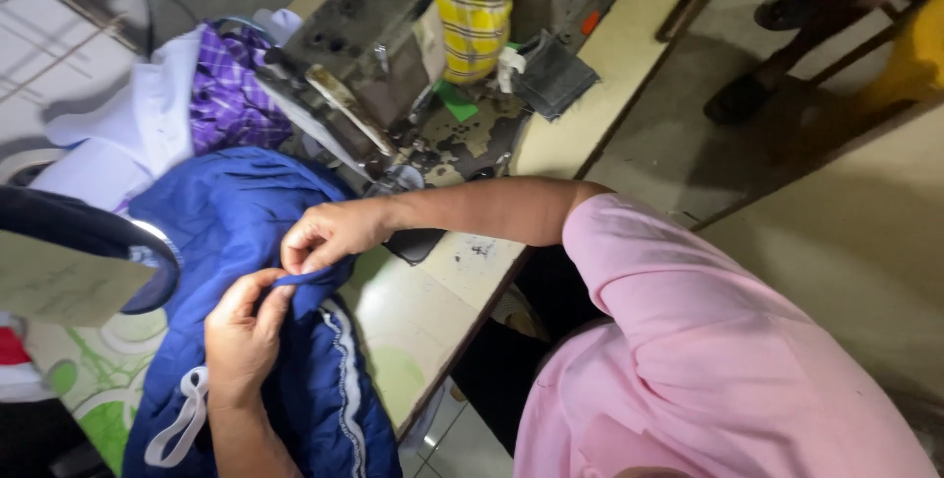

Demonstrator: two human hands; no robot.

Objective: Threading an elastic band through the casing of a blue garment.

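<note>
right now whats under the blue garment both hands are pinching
Under the blue garment shows a green-patterned table. Left hand and right hand grip it; anything beneath is covered.

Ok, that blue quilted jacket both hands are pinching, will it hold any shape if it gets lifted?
Probably not. The blue jacket folds and bunches where the left hand and right hand pinch it, so it looks floppy. The quilting suggests some bulk, and its white trim may trail.

You get bright, washed-out light at the upper left, a dim floor (865,242) on the right, soft motion blur throughout, and wide-angle bending at the edges.
</note>
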